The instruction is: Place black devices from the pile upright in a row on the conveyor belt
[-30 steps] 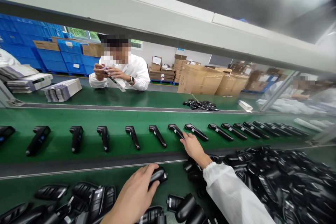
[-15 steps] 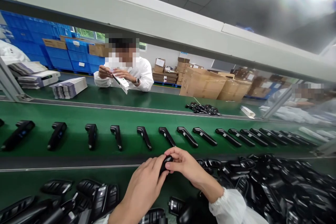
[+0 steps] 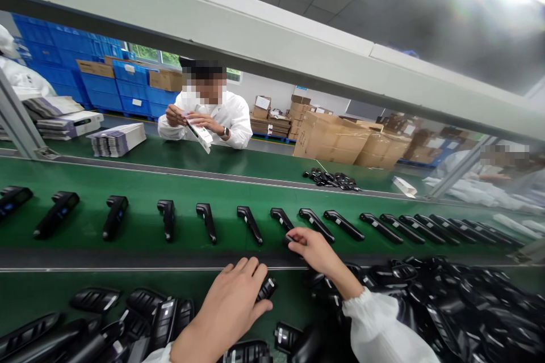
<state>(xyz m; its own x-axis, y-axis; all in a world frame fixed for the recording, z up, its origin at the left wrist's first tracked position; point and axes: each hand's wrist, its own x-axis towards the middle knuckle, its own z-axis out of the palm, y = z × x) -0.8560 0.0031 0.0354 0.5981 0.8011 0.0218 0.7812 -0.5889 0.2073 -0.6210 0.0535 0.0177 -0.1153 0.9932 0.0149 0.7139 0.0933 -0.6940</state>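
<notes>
My left hand (image 3: 232, 309) rests near the front edge of the green bench, fingers curled over a small black plastic part (image 3: 266, 288). My right hand (image 3: 313, 249) reaches onto the green conveyor belt (image 3: 128, 249) and pinches the lower end of a black handheld device (image 3: 284, 222) lying there. A long row of the same black devices (image 3: 249, 222) runs along the belt. Loose black shells (image 3: 162, 317) lie by my left hand.
A big heap of black parts (image 3: 460, 306) fills the bench at right. Across the belt a person in a white coat (image 3: 213, 119) handles a white box. Booklet stacks (image 3: 117, 139), blue crates (image 3: 85, 62) and cardboard boxes (image 3: 327, 136) stand behind. A grey beam (image 3: 255, 39) crosses overhead.
Half a second ago both hands held one black piece together above the bench. Now my right hand has gone forward to a device on the belt and my left has dropped to the bench.
</notes>
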